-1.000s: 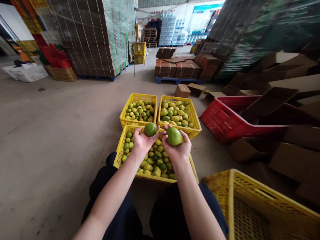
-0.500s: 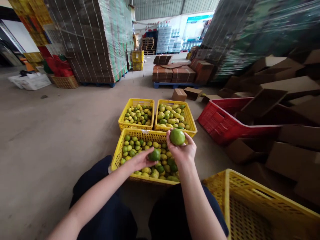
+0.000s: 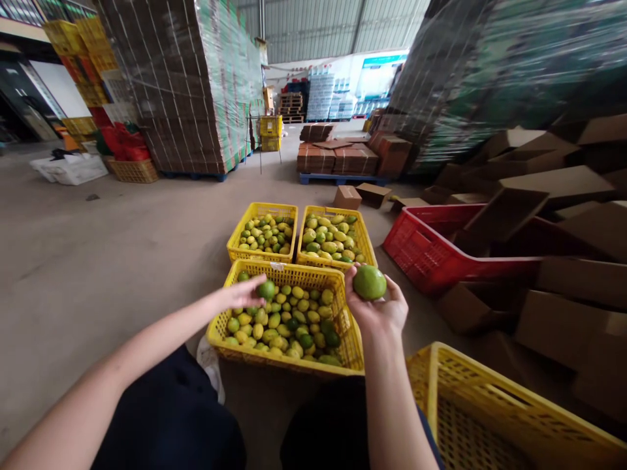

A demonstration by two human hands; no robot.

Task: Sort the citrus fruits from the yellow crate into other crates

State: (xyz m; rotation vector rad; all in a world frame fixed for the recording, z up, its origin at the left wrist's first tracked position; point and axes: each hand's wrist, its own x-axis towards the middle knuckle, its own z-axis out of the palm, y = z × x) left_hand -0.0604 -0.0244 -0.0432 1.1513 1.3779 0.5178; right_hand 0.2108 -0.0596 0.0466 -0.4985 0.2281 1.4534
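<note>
My right hand (image 3: 379,310) holds a large green fruit (image 3: 369,282) on its upturned palm, fingers curled around it, at the right rim of the front yellow crate (image 3: 289,367). Over the left back part of that crate, my left hand (image 3: 247,292) has its fingers around a smaller dark green fruit (image 3: 266,290). Many yellow and green fruits (image 3: 274,320) lie in the front crate. Two more yellow crates stand directly behind it, the left one (image 3: 235,251) with smaller fruits and the right one (image 3: 369,243) with larger ones.
At the lower right stands another yellow crate (image 3: 434,385). A red crate (image 3: 416,251) holding cardboard sits beyond it, beside piled open boxes (image 3: 563,313). Flattened cartons (image 3: 337,160) lie on a blue pallet ahead. Wrapped stacks rise on both sides.
My left hand has moved left with its green fruit, away from my right hand. My right hand has shifted slightly right and down, its fruit still in the palm. The view has tilted up a little.
</note>
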